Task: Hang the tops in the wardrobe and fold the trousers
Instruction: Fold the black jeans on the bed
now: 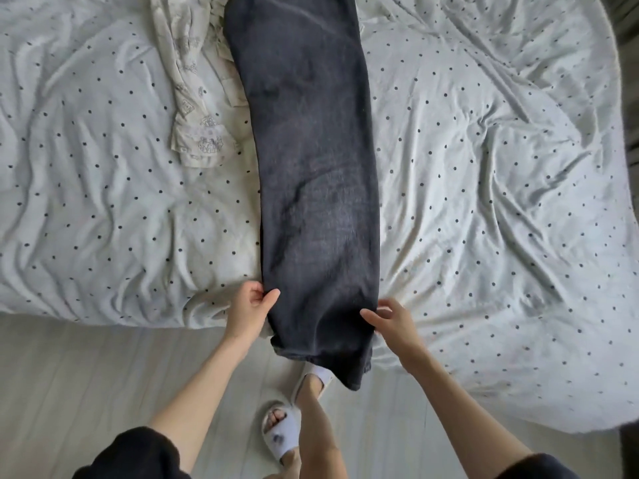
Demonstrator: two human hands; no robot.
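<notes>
Trousers (311, 188), dark grey, almost black denim with a faded, washed look down the middle, are laid out long and straight on the bed (484, 202). Looks like the legs are stacked one over the other, so it reads as a single wide strip running from the top edge of the view down to the near side of the mattress. The hems hang off the bed edge over the pale wood floor (86, 375), and you can see the stitched cuff at the bottom.

The left hand (250, 311) is at the left edge of the trousers near the hem, thumb on top and fingers curled under, pinching the fabric. The right hand (389, 319) is at the right edge, thumb lying on the denim and fingers spread loosely apart beside it; can't tell for sure whether it's actually gripping.

Just left of the trousers, and partly tucked under them, is a crumpled cream top (197, 108) with a faint printed pattern. The bedsheet is white with small dark dots, pretty wrinkled. Down below, the person's feet are in white slippers (281, 430).
</notes>
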